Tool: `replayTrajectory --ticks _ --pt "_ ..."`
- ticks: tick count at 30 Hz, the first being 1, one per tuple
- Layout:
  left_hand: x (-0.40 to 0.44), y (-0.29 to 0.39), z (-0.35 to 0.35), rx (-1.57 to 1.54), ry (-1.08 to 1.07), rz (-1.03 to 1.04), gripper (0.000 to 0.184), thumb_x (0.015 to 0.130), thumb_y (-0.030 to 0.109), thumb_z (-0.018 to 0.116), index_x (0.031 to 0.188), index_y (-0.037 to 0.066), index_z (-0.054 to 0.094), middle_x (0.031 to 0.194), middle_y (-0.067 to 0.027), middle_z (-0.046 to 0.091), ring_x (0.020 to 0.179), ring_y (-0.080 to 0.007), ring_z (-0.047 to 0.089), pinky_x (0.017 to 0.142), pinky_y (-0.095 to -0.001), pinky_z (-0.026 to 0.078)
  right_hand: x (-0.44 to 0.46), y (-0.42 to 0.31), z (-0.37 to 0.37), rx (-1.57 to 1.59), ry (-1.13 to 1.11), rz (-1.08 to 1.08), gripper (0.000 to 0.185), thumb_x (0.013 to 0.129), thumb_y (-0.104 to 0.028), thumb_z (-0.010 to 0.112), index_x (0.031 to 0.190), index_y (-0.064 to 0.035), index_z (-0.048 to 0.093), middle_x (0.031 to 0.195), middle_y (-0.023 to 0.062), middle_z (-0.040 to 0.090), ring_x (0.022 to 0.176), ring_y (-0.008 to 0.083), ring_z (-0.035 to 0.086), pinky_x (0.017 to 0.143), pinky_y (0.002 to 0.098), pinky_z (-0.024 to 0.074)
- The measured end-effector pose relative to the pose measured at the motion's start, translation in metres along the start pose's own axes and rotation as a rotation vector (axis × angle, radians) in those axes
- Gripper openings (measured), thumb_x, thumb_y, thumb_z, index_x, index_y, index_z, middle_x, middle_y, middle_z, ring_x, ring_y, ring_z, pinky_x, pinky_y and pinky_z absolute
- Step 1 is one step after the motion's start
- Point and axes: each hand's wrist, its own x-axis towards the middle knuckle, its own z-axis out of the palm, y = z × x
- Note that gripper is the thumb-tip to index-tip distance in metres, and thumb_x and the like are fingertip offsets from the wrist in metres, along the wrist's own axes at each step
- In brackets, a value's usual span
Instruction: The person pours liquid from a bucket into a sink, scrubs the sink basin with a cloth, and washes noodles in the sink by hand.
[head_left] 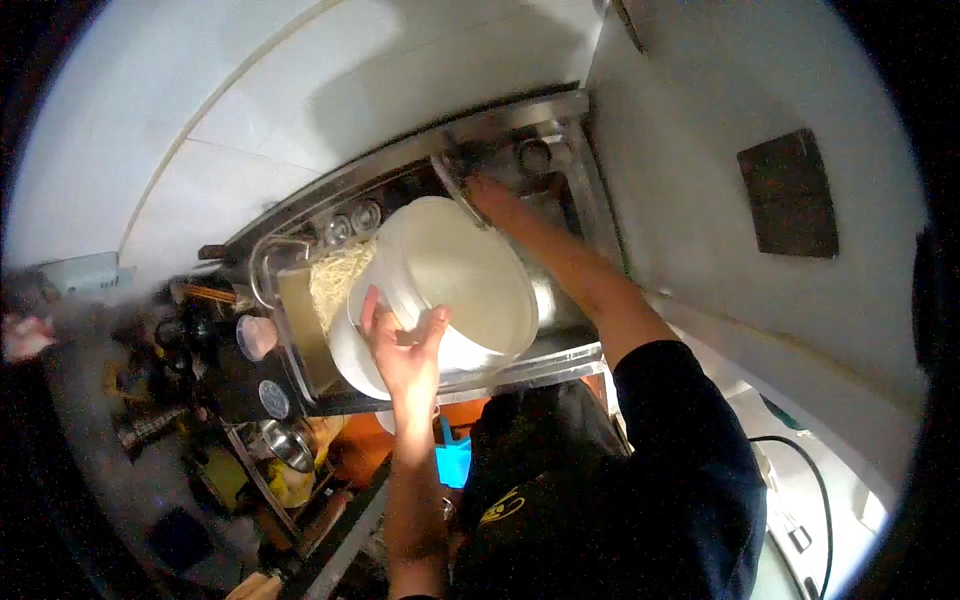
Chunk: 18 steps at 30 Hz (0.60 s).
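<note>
A large white bucket [465, 270] lies tilted over the metal sink, its mouth facing right. My left hand [405, 355] grips it at the near side, thumb and fingers apart against the white wall. On the far side, my right hand [488, 198] is beside the bucket's rim, next to a pale curved piece [458, 190] that may be a spout. Its fingers are blurred, so I cannot tell whether they hold anything. Left of the bucket, pale shredded strips [338, 280] fill part of a clear rectangular tub [305, 335].
The sink's metal edge [480, 378] runs along the front. Two small metal cups [366, 215] stand behind the strips. Farther left are a round plastic container [257, 337], a lid [273, 398] and a metal bowl [288, 447]. A white wall [690, 180] rises at the right.
</note>
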Motion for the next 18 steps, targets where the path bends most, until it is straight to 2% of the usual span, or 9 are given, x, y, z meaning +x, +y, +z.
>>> replayTrajectory --ticks 3,5,6,8,11,13,14,16,18 --pt "-0.008 -0.008 -0.02 -0.007 0.012 -0.075 0.051 0.075 0.013 0.081 0.115 -0.006 0.056 0.147 -0.0151 0.034 0.13 -0.0278 0.04 0.106 -0.0394 0.038 0.005 0.004 -0.036 0.149 -0.159 0.188 0.024 0.089 -0.016 0.054 0.108 -0.0042 0.063 0.107 0.0199 0.061 0.088 0.035 0.065 0.077 0.0478 0.0532" --pt "-0.017 0.024 -0.043 -0.011 0.006 -0.124 0.059 0.079 0.01 0.075 0.13 -0.002 0.05 0.145 -0.0124 0.036 0.127 -0.0275 0.044 0.104 -0.0383 0.04 0.004 0.008 -0.049 0.318 -0.062 0.336 0.024 0.091 -0.021 0.055 0.105 -0.0038 0.064 0.099 0.0204 0.063 0.085 0.0352 0.065 0.076 0.0489 0.0518" --pt "-0.018 0.008 -0.062 -0.014 -0.002 -0.105 0.056 0.082 0.008 0.069 0.133 -0.001 0.048 0.142 -0.0112 0.039 0.124 -0.0264 0.047 0.102 -0.0374 0.041 0.002 0.013 -0.032 0.423 0.089 0.408 0.024 0.091 -0.023 0.056 0.103 -0.0036 0.064 0.096 0.0205 0.063 0.084 0.0352 0.065 0.075 0.0491 0.051" --pt "-0.026 0.004 -0.097 -0.095 0.016 -0.159 0.054 0.082 0.006 0.066 0.133 -0.004 0.048 0.137 -0.0128 0.046 0.12 -0.0243 0.051 0.101 -0.0363 0.041 -0.019 0.013 -0.019 0.571 0.296 0.507 0.027 0.092 -0.027 0.058 0.102 -0.0032 0.064 0.094 0.0196 0.064 0.084 0.0341 0.064 0.075 0.0478 0.0503" --pt "-0.051 -0.003 -0.142 0.045 0.037 -0.219 0.042 0.09 0.019 0.058 0.125 -0.003 0.052 0.12 -0.0134 0.06 0.11 -0.0247 0.058 0.095 -0.0374 0.045 -0.085 -0.006 -0.014 0.663 0.35 0.49 0.032 0.092 -0.032 0.06 0.106 -0.0033 0.063 0.098 0.0155 0.066 0.087 0.0287 0.064 0.076 0.0418 0.0503" --pt "-0.068 0.003 -0.157 0.063 0.12 -0.33 0.04 0.091 0.021 0.057 0.122 -0.004 0.053 0.113 -0.0145 0.064 0.107 -0.0253 0.06 0.093 -0.0375 0.047 -0.152 -0.064 -0.095 1.304 -0.23 0.691 0.052 0.094 -0.043 0.057 0.127 -0.0033 0.053 0.109 0.0121 0.066 0.096 0.0201 0.062 0.083 0.0361 0.0495" --pt "-0.08 0.008 -0.164 0.06 0.184 -0.407 0.039 0.091 0.02 0.057 0.121 -0.004 0.053 0.111 -0.0152 0.065 0.105 -0.0257 0.061 0.092 -0.0375 0.047 -0.174 -0.097 -0.125 1.552 -0.427 0.757 0.062 0.096 -0.047 0.053 0.137 -0.0013 0.043 0.124 0.0141 0.059 0.109 0.0211 0.058 0.091 0.0354 0.0478" --pt "-0.1 0.001 -0.18 -0.096 0.102 -0.31 0.038 0.091 0.017 0.056 0.122 -0.006 0.052 0.113 -0.0164 0.063 0.106 -0.0254 0.06 0.092 -0.038 0.047 -0.207 -0.157 -0.173 2.005 -0.491 0.649 0.061 0.095 -0.042 0.057 0.139 -0.0043 0.039 0.133 0.0173 0.052 0.12 0.0272 0.053 0.1 0.0355 0.0448" --pt "-0.101 -0.014 -0.182 -0.412 0.064 -0.246 0.037 0.091 0.013 0.055 0.122 -0.006 0.052 0.114 -0.0161 0.062 0.107 -0.0246 0.059 0.095 -0.0378 0.046 -0.213 -0.194 -0.217 1.626 -0.442 0.692 0.077 0.089 -0.042 0.065 0.145 -0.0023 0.029 0.135 0.0195 0.049 0.123 0.0316 0.051 0.103 0.0385 0.0432"
